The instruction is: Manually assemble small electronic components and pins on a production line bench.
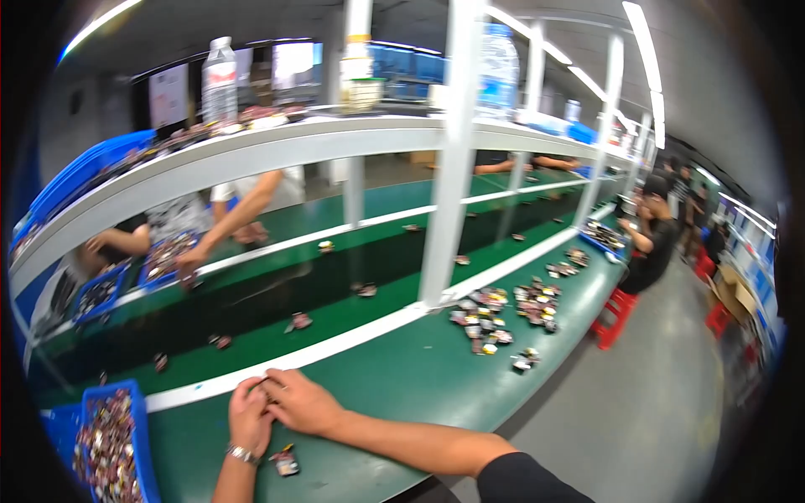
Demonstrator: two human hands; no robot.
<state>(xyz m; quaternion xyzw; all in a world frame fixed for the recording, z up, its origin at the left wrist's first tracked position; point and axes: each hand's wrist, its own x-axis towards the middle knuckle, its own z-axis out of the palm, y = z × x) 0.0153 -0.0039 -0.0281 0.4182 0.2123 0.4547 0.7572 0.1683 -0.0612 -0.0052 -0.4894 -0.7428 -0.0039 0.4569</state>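
My left hand (250, 412), with a metal watch band at the wrist, is closed and meets my right hand (303, 404) over the green bench near its white rail. The fingertips of both hands press together around something small and dark that I cannot make out. Just below them on the bench lies a small component (285, 459) with dark, reddish and silvery parts. To the left of my hands, a blue bin (141, 436) is heaped with many similar small components.
A conveyor belt (260, 295) carrying scattered components runs beyond the white rail (352, 345). Piles of components (480, 318) lie on the bench to the right. A white post (446, 201) supports a shelf (377, 130). People work across the belt and farther right near a red stool (616, 317).
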